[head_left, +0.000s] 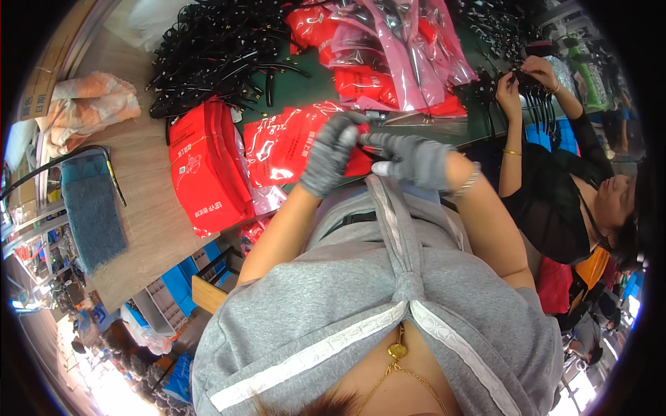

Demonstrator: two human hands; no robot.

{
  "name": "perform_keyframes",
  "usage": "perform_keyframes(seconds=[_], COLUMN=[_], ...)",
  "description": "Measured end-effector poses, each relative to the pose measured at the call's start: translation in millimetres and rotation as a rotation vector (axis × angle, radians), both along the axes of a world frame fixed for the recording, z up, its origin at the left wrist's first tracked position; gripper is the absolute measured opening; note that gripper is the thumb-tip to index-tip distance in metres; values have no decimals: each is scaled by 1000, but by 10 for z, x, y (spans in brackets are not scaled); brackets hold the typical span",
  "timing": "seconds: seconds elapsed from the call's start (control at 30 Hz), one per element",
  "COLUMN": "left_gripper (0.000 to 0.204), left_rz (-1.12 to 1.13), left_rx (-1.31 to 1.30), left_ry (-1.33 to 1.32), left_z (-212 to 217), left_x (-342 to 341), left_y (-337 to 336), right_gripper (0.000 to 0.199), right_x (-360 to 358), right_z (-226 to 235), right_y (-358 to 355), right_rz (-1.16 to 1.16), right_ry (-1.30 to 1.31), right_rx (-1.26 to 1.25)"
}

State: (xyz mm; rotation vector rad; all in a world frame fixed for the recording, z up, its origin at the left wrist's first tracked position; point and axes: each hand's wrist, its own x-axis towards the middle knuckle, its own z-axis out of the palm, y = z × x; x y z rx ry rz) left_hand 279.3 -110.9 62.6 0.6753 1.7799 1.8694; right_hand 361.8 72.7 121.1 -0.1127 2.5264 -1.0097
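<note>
Both my hands wear grey striped gloves and meet over the near edge of the table. My left hand (327, 156) is closed, its fingers bent around a small dark piece that I cannot make out. Close beside it, my right hand (415, 161) is also closed, fingertips pinched toward the same spot. Under and behind the hands lie fanned-out red printed plastic packets (281, 142). To their left sits a thick stack of red packets (208, 170), partly over the table edge.
A large heap of black curved cords or tubes (215, 59) lies at the back left. Pink clear bags (399, 52) cover more red packets. At left are a crumpled checked cloth (94, 107) and a blue-grey pad (94, 208). A co-worker (555, 187) handles black pieces at right.
</note>
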Motion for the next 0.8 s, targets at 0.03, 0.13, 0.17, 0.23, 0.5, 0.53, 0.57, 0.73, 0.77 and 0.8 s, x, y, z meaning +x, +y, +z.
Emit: perform_keyframes(seconds=[0.03, 0.13, 0.17, 0.23, 0.5, 0.53, 0.57, 0.73, 0.77, 0.8], left_gripper=[22, 27, 26, 25, 37, 33, 28, 26, 30, 36], left_rz=[38, 53, 24, -49, -221, -302, -344, -432, -307, -183], left_rx=[37, 349, 484, 706, 297, 209, 206, 414, 443, 347], left_ry=[-136, -424, -514, -697, -464, -588, -321, 341, 66, -111], left_z=[109, 453, 558, 730, 1045, 1178, 1062, 795, 817, 740], left_x=[-83, -240, -271, -317, -279, -179, -89, -492, -565, -713], left_y=[-124, -257, -327, -397, 73, 160, 219, 341, 284, 181], right_gripper=[52, 50, 50, 48, 75, 75, 71, 64, 67, 71], right_x=[-77, 30, 6, -84, -197, -197, -180, -572, -762, -1016], right_z=[276, 163, 82, -139, -466, -617, -819, -40, -44, -121], right_y=[57, 363, 402, 445, 41, 43, 66, 306, 438, 607], right_rz=[-41, -396, -391, -703, -515, -514, -410, -735, -637, -500], right_ry=[-153, -90, -90, -39, -749, -753, -675, -381, 60, 440], right_rx=[-230, -1395, -1397, -1609, -1609, -1612, -1978, -1682, -1154, -596])
